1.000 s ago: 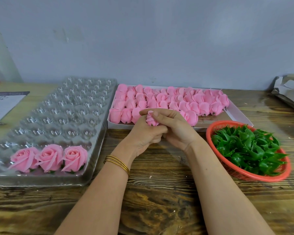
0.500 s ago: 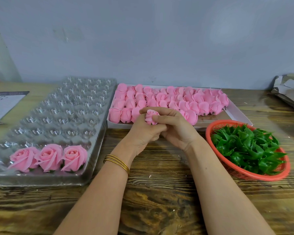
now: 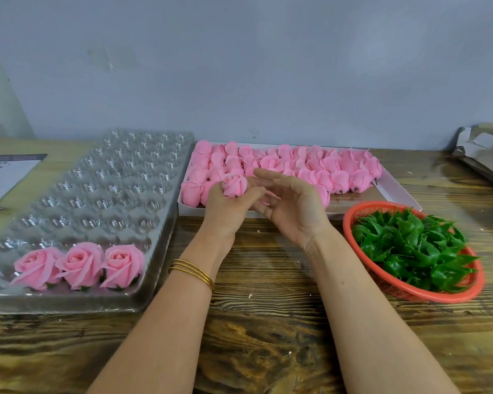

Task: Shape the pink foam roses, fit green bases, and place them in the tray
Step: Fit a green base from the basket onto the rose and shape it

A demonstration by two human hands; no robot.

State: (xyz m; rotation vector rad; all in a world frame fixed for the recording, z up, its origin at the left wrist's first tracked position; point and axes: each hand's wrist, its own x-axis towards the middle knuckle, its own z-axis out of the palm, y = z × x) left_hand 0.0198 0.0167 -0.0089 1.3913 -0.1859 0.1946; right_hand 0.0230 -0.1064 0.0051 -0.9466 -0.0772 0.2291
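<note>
- The left hand point(image 3: 225, 207) is gripping a pink foam rosebud point(image 3: 234, 184) upright, petals up, likely for shaping.
- The right hand point(image 3: 292, 207) is hovering just beside it, fingers loose, holding nothing.
- Green bases point(image 3: 410, 245) are waiting in the red basket point(image 3: 350, 223) near the right hand.
- Three finished roses point(image 3: 80, 264) are sitting in the nearest row of the clear tray point(image 3: 97, 180).

Bare table point(image 3: 268, 322) was seen open between the tray point(image 3: 69, 304) on the left and the basket point(image 3: 347, 226) on the right, crossed by both forearms point(image 3: 171, 322). The far side was closed by the box point(image 3: 393, 191) and the wall point(image 3: 268, 81). Room before the box was taken by the left hand point(image 3: 228, 206) with its bud point(image 3: 234, 184) and the right hand point(image 3: 291, 209). Three near tray cups were filled by roses point(image 3: 80, 264).
</note>
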